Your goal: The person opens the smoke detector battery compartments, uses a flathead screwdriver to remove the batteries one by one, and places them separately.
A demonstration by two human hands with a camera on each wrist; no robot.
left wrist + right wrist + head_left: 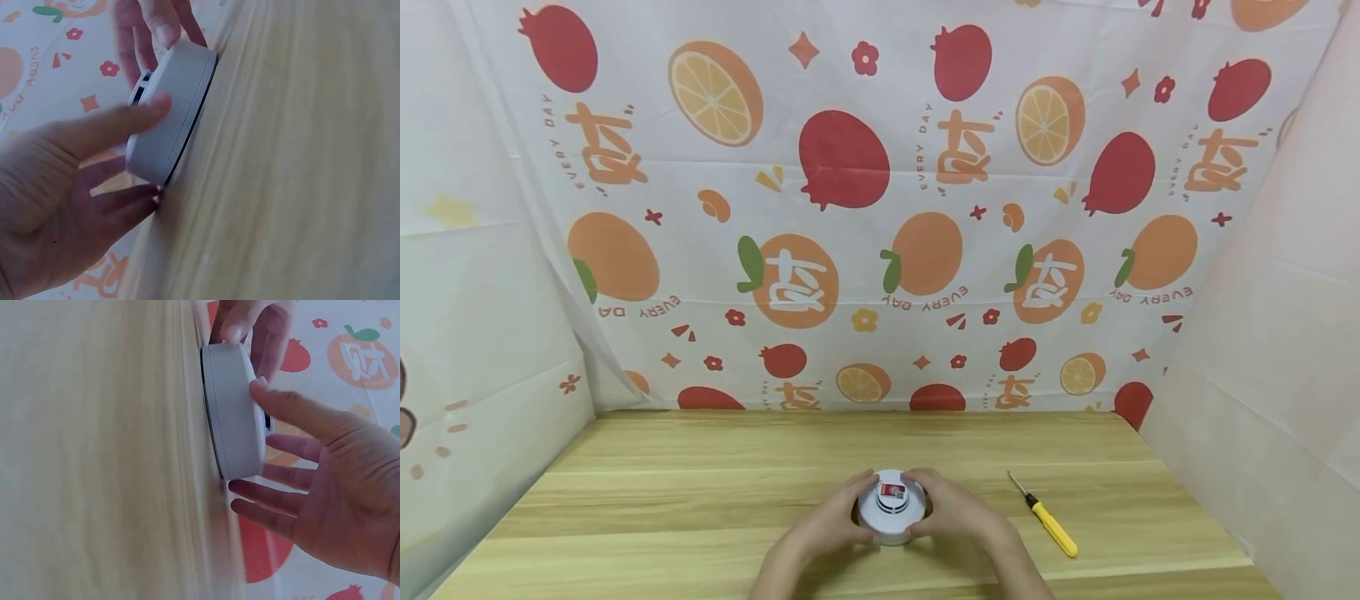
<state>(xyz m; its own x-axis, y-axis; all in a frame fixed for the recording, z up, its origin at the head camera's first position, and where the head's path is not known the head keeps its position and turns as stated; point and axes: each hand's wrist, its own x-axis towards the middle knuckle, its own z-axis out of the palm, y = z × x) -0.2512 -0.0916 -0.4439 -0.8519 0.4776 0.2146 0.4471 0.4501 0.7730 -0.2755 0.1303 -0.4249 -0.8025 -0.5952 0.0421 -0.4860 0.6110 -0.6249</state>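
Observation:
A round white smoke detector (889, 518) with a red label on its raised centre sits on the wooden table, label up. From its left side my left hand (831, 515) grips it, thumb at the near rim and fingers round the far side. My right hand (953, 508) holds the opposite side in the same way. In the left wrist view the left thumb (147, 115) presses the side wall of the detector. The right wrist view shows the right thumb (275, 400) at the edge of its upper face, with a dark line along its base.
To the right of the hands lies a screwdriver (1051, 525) with a yellow and black handle, its tip pointing away to the left. The wood-grain table (685, 483) ends at a fruit-printed cloth (865, 350) behind, with pale cloth walls at both sides.

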